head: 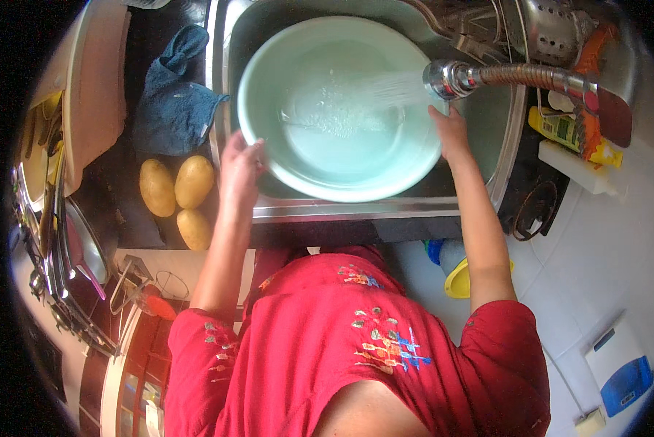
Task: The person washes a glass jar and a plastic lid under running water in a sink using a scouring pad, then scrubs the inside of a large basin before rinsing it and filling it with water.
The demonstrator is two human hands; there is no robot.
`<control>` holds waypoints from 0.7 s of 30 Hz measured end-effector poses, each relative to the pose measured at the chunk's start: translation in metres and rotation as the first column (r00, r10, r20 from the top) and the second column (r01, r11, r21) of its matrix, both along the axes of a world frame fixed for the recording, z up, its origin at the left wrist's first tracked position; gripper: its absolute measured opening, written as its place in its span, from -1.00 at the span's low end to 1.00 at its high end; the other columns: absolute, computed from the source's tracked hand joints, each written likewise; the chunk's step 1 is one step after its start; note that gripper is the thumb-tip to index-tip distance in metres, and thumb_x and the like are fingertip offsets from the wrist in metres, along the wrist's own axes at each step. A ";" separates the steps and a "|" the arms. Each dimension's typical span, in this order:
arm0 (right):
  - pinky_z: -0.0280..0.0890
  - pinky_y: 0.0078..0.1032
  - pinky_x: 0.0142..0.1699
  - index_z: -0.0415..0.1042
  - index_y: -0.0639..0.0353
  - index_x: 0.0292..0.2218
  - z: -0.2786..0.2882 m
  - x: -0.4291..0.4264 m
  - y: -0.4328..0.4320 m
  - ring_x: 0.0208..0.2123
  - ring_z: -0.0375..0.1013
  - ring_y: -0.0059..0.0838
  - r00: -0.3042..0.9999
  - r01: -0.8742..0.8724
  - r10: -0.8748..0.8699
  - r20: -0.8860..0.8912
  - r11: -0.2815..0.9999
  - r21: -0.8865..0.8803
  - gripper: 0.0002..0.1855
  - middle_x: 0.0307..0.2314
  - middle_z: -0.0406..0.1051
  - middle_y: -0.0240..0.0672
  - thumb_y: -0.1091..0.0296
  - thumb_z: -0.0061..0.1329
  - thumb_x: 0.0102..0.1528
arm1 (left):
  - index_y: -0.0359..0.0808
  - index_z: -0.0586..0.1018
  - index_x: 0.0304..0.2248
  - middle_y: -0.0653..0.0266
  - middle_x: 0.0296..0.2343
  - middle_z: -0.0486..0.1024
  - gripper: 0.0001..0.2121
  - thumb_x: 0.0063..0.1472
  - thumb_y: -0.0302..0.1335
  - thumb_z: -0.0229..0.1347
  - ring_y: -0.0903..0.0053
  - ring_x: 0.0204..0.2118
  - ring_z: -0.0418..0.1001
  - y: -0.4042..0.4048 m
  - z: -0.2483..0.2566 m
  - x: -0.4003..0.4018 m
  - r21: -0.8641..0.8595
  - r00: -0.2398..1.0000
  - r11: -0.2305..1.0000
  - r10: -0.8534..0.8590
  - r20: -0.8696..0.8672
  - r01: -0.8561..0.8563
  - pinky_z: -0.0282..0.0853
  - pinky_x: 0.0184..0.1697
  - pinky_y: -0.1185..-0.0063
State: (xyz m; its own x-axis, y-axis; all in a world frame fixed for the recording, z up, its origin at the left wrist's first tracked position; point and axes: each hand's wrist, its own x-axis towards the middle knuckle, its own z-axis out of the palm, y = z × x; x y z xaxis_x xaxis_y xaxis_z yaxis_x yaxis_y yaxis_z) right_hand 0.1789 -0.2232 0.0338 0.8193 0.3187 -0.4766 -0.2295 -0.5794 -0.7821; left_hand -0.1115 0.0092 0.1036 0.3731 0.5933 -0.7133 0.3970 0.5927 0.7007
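Note:
A pale green plastic basin sits in a stainless steel sink under the running faucet head. Water sprays from it into the basin, where bubbles gather on the water. At the basin's left rim, my left hand grips the edge with its thumb on top. My right hand holds the right rim, just below the faucet head. Three yellow potatoes lie on the dark counter, left of my left wrist.
A blue cloth lies on the counter left of the sink. Utensils hang or stand at the far left. The flexible faucet hose arches in from the right, near a yellow bottle and a perforated metal holder.

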 end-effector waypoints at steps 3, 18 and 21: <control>0.31 -0.40 -0.36 0.35 0.40 -0.28 -0.017 0.000 -0.032 -0.40 0.42 -0.38 0.889 0.140 -0.127 -0.439 0.990 -0.003 -0.66 -0.41 0.41 -0.13 0.30 0.01 -0.04 | -0.43 0.28 -0.23 0.25 -0.48 0.39 -0.70 0.03 -0.54 0.03 0.66 -0.56 0.35 0.002 0.062 0.036 0.092 0.973 0.994 -0.074 0.220 0.055 0.26 -0.60 0.75; 0.10 -0.49 0.04 0.25 0.22 -0.08 -0.077 0.016 0.015 -0.06 0.23 -0.38 0.949 -0.235 0.188 0.254 0.957 0.168 -0.61 -0.11 0.25 -0.28 0.48 -0.15 0.00 | -0.45 0.41 -0.26 0.23 -0.50 0.47 -0.79 0.04 -0.62 -0.02 0.57 -0.34 0.43 -0.006 0.047 -0.043 0.309 0.900 0.849 -0.369 -0.232 0.428 0.34 -0.36 0.66; 0.08 -0.46 0.02 0.28 0.23 -0.14 -0.018 0.015 0.023 -0.09 0.22 -0.36 0.921 -0.200 0.151 0.361 0.974 0.104 -0.66 -0.18 0.26 -0.24 0.54 -0.13 -0.01 | -0.42 0.34 -0.22 0.19 -0.38 0.42 -0.77 0.07 -0.63 -0.07 0.60 -0.37 0.37 -0.016 0.006 -0.033 0.094 0.998 0.994 -0.060 -0.022 0.062 0.34 -0.43 0.69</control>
